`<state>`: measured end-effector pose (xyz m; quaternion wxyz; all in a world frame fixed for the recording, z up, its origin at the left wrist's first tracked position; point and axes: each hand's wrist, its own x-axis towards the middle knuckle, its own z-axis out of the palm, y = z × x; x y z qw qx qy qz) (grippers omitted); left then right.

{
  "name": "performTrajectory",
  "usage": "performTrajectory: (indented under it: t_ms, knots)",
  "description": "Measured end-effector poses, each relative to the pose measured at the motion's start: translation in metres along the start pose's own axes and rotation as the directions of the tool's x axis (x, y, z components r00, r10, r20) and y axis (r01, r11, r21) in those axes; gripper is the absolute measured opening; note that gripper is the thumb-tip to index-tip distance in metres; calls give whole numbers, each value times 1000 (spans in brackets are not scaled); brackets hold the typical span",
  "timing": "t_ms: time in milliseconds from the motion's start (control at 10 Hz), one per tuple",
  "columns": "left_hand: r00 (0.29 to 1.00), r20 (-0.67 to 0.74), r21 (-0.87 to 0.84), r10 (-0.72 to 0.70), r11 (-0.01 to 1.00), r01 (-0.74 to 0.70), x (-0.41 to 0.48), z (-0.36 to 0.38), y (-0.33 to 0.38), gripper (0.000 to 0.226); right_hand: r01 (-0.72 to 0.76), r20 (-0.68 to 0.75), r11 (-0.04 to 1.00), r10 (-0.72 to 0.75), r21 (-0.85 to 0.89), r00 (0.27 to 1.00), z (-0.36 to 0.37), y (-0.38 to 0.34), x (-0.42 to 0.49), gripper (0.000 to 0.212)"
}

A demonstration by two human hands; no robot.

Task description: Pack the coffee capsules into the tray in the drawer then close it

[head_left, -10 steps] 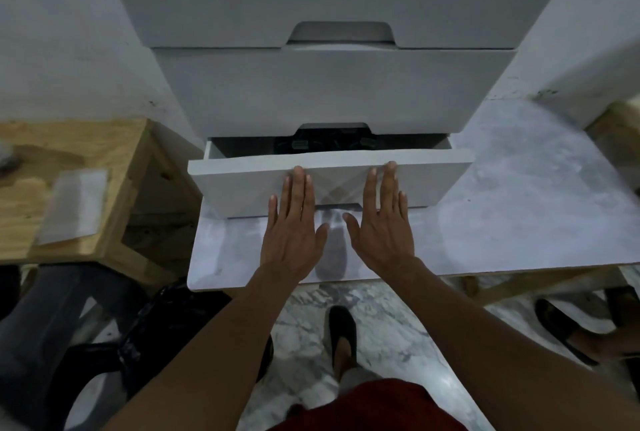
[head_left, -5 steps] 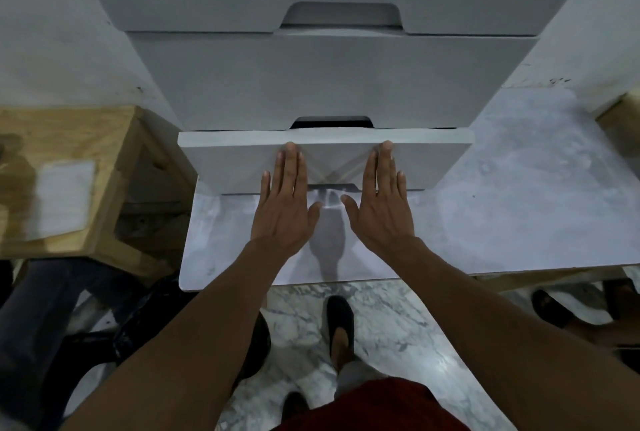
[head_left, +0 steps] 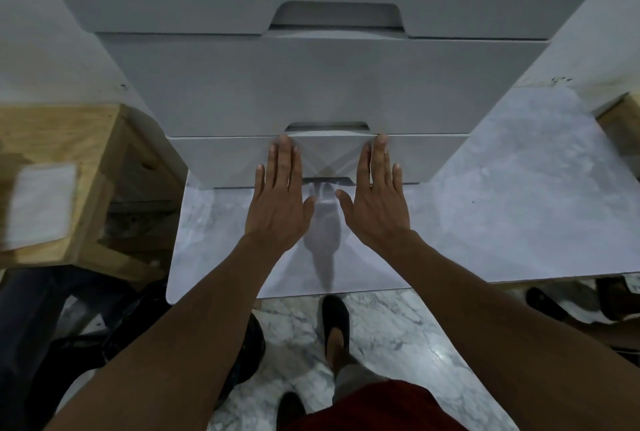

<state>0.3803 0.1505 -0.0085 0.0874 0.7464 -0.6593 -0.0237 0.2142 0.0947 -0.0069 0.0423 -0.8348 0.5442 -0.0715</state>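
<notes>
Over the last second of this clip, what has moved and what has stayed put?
The bottom drawer has slid inward, away from the person: its top gap, where dark contents showed a second ago, is gone, and its front now sits nearly in line with the drawer above. The left hand and right hand went in with it. Unchanged: both palms flat and open on the front, nothing gripped; the wooden stand and marble tabletop unmoved.

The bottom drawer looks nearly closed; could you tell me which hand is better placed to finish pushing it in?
Neither clearly: the left hand and right hand both lie flat and open on the bottom drawer front, about evenly either side of its centre. Pushing with both together would probably keep it straight.
</notes>
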Motion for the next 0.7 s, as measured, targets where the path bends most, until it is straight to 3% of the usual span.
performTrajectory:
  t_ms: [300,500,700]
  knots:
    - [999,39,30,20,999,-21,-2,-5,-5,84,-15,47,1000,15,-7,999,-3,1,-1,86]
    - [995,81,-67,65,996,-59,-12,-27,-11,81,-15,117,998,9,58,993,-26,-1,-6,84]
    - [993,49,-81,112,991,-108,-49,-56,-9,75,1,42,994,-6,109,999,-69,-12,-33,74]
